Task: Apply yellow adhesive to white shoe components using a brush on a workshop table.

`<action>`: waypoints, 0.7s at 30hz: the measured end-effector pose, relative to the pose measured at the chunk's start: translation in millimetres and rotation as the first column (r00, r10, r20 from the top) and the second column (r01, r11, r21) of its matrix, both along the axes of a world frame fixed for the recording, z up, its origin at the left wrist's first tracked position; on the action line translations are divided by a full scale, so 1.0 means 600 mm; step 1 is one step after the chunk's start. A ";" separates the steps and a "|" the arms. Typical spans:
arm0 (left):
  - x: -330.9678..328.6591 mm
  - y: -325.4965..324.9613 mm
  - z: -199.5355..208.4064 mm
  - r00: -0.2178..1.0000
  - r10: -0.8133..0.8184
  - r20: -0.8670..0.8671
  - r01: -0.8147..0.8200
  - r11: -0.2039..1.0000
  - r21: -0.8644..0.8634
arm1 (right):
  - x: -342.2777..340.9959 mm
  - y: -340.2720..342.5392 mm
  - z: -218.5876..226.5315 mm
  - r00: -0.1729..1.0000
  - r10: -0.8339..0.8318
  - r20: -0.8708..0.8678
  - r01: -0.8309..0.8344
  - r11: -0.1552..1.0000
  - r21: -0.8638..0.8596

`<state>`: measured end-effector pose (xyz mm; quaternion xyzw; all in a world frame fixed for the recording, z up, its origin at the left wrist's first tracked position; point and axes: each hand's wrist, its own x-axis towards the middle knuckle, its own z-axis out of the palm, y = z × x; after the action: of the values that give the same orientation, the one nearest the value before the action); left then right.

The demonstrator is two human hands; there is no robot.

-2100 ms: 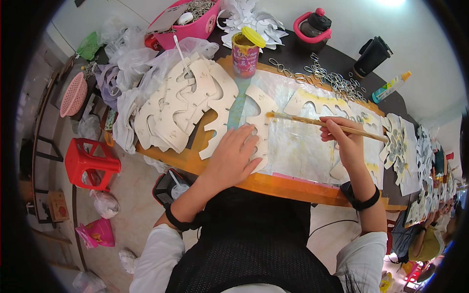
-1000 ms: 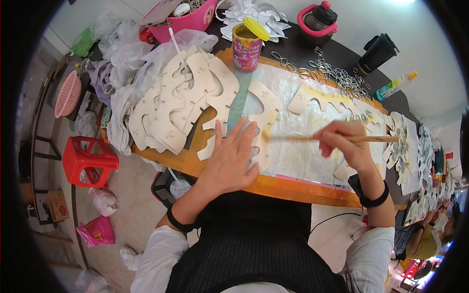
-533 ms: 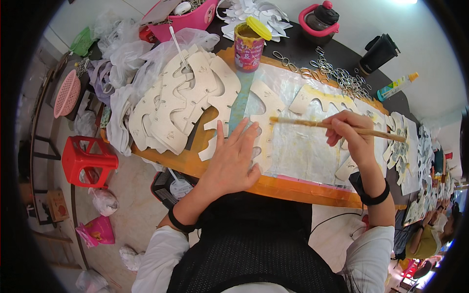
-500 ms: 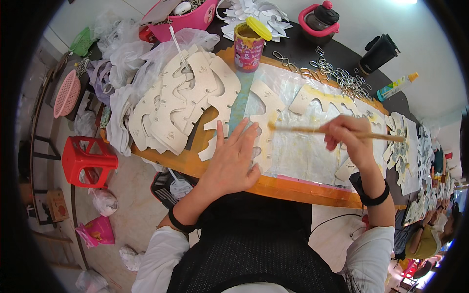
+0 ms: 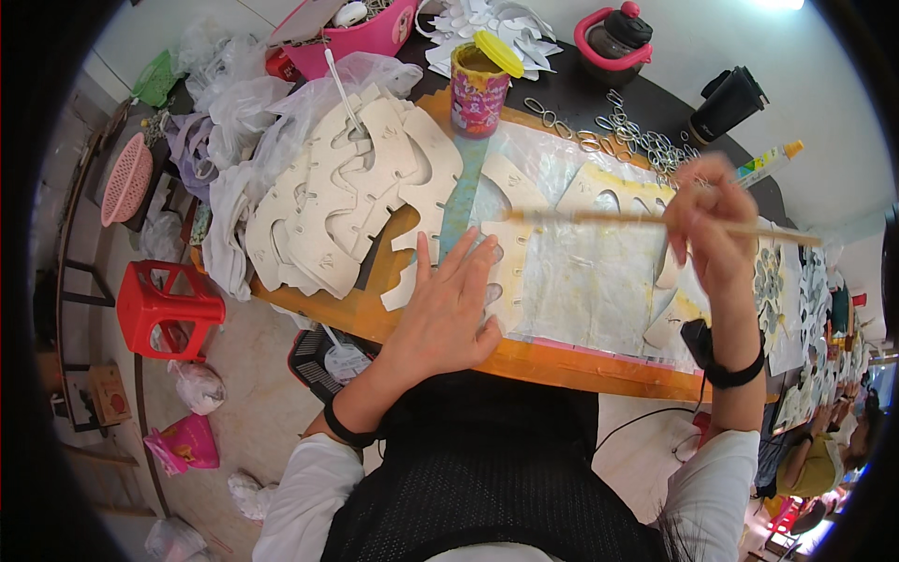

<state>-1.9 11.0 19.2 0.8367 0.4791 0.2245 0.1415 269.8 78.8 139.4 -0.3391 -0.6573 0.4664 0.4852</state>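
My left hand (image 5: 442, 314) lies flat with fingers spread, pressing on a cream cut-out piece with curved notches (image 5: 509, 245). Yellow smears run along that piece's right edge. In my right hand (image 5: 714, 234), pinched fingers grip a long thin wooden brush (image 5: 599, 216). Its blurred tip points left, over the upper part of the piece. Beneath lies a whitish plastic sheet (image 5: 571, 290) taped to the table, with yellow stains. Left of my left hand is a pile of similar cut-outs (image 5: 351, 187). A purple jar with yellow residue and a tilted yellow lid (image 5: 479, 98) stands beyond.
Loose metal rings (image 5: 637, 131) lie at the back, near a pink-handled pot (image 5: 613, 45), a black cup (image 5: 729, 103) and a slim bottle (image 5: 770, 161). More yellow-smeared cut-outs (image 5: 613, 185) rest to the right. A red stool (image 5: 170, 307) stands on the floor at left.
My right hand has risen away and to the right with the brush. The brush tip has moved up and slightly left along the piece. My left hand stays put.
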 end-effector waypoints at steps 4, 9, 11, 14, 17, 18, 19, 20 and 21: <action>-0.001 0.002 -0.001 1.000 -0.002 0.023 0.002 1.000 -0.003 | -0.061 0.037 0.048 0.964 -0.264 -0.026 0.260 0.918 0.301; 0.001 0.003 -0.002 1.000 -0.007 0.030 0.007 1.000 -0.016 | -0.143 0.086 0.039 0.942 -0.334 -0.023 0.246 0.643 0.725; 0.002 0.003 -0.001 1.000 -0.013 0.028 0.013 1.000 -0.019 | -0.161 0.105 0.039 0.923 -0.385 0.012 0.193 0.489 0.851; 0.002 0.002 -0.003 1.000 -0.012 0.018 0.012 1.000 -0.002 | -0.191 0.134 0.041 0.920 -0.390 0.041 0.110 0.357 0.927; 0.001 0.002 -0.003 1.000 -0.008 0.016 0.008 1.000 0.001 | -0.213 0.154 0.024 0.917 -0.380 0.123 0.044 0.403 0.914; 0.001 0.002 -0.003 1.000 -0.009 0.015 0.008 1.000 0.002 | -0.219 0.164 0.019 0.914 -0.377 0.149 0.020 0.409 0.912; 0.001 0.002 -0.003 1.000 -0.009 0.014 0.009 1.000 0.003 | -0.221 0.170 0.016 0.910 -0.375 0.175 -0.005 0.414 0.910; 0.002 0.002 -0.003 1.000 -0.011 0.013 0.011 1.000 0.005 | -0.215 0.169 0.016 0.835 -0.442 0.327 -0.085 0.483 0.871; 0.002 0.003 -0.002 1.000 -0.013 0.013 0.013 1.000 0.005 | -0.216 0.174 0.012 0.850 -0.428 0.306 -0.067 0.488 0.870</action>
<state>-0.6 12.6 17.8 0.8387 0.4722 0.2301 0.1438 140.0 183.2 146.6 -0.2288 -0.8575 -0.0780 0.4542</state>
